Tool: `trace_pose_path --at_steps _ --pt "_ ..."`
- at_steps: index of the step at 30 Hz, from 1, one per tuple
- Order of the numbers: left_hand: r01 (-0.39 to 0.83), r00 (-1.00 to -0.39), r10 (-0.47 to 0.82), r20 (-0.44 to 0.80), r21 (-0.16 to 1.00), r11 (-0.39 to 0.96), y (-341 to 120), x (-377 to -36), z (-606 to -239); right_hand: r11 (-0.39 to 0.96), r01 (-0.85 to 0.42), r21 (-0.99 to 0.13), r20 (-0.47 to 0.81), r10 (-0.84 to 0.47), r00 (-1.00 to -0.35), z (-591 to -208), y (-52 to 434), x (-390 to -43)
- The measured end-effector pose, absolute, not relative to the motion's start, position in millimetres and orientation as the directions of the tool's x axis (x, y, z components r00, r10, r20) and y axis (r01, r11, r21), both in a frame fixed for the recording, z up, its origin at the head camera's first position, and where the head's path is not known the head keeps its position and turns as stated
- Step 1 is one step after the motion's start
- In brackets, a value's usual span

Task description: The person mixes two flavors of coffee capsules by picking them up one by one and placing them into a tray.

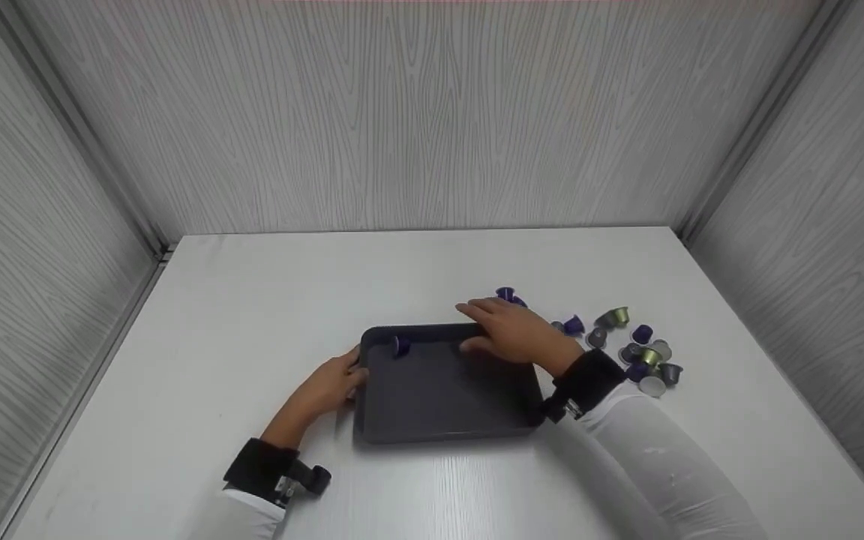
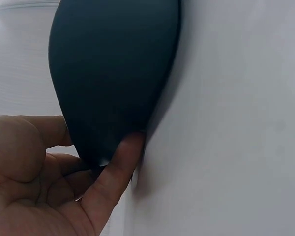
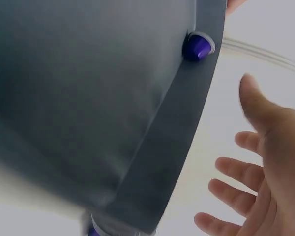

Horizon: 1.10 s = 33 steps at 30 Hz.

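A dark grey rectangular tray (image 1: pixel 451 397) sits in front of me on the white table. One purple coffee capsule (image 1: pixel 400 346) lies in it by the far wall, towards the left; in the right wrist view the same capsule (image 3: pixel 198 46) rests against the tray wall. My left hand (image 1: pixel 331 382) grips the tray's left side, fingers around its outer wall in the left wrist view. My right hand (image 1: pixel 518 331) hovers over the far right part of the tray with fingers spread and holding nothing. Purple capsules (image 1: pixel 505 292) lie just beyond the right hand, partly hidden by it.
To the right of the tray, several loose capsules in purple, grey, green and silver are scattered, among them a green one (image 1: pixel 619 316) and a silver one (image 1: pixel 652 386). Wood-grain panels (image 1: pixel 432 112) enclose the table at the back and both sides.
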State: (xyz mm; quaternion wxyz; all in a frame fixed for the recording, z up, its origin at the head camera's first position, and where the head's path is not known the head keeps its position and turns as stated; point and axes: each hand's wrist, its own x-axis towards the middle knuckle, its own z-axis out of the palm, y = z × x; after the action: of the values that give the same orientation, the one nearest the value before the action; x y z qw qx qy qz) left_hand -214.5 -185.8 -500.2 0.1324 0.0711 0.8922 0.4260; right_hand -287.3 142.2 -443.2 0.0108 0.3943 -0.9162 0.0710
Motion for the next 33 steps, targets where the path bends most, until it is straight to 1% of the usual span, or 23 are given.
trace_pose_path --at_steps 7,15,21,26,33 --pt "0.037 -0.955 0.252 -0.155 0.782 0.623 -186.5 -213.5 -499.3 0.75 -0.636 -0.183 0.006 -0.646 -0.763 -440.8 157.9 -299.8" --pt "0.041 -0.958 0.243 -0.15 0.768 0.639 -187.2 -214.9 -499.7 0.813 -0.541 -0.217 -0.081 -0.567 -0.82 -444.2 167.3 -317.0" --pt "0.052 -0.96 0.242 -0.141 0.758 0.65 -187.8 -214.1 -500.0 0.852 -0.464 -0.241 -0.157 -0.506 -0.848 -447.8 173.2 -329.1" --pt "0.05 -0.96 0.244 -0.134 0.779 0.625 -187.0 -212.9 -498.6 0.88 -0.407 -0.246 -0.206 -0.458 -0.865 -449.7 178.7 -337.7" --pt "0.031 -0.968 0.22 -0.123 0.808 0.589 -186.4 -211.8 -498.5 0.889 -0.371 -0.269 -0.255 -0.437 -0.862 -453.5 185.7 -347.2"
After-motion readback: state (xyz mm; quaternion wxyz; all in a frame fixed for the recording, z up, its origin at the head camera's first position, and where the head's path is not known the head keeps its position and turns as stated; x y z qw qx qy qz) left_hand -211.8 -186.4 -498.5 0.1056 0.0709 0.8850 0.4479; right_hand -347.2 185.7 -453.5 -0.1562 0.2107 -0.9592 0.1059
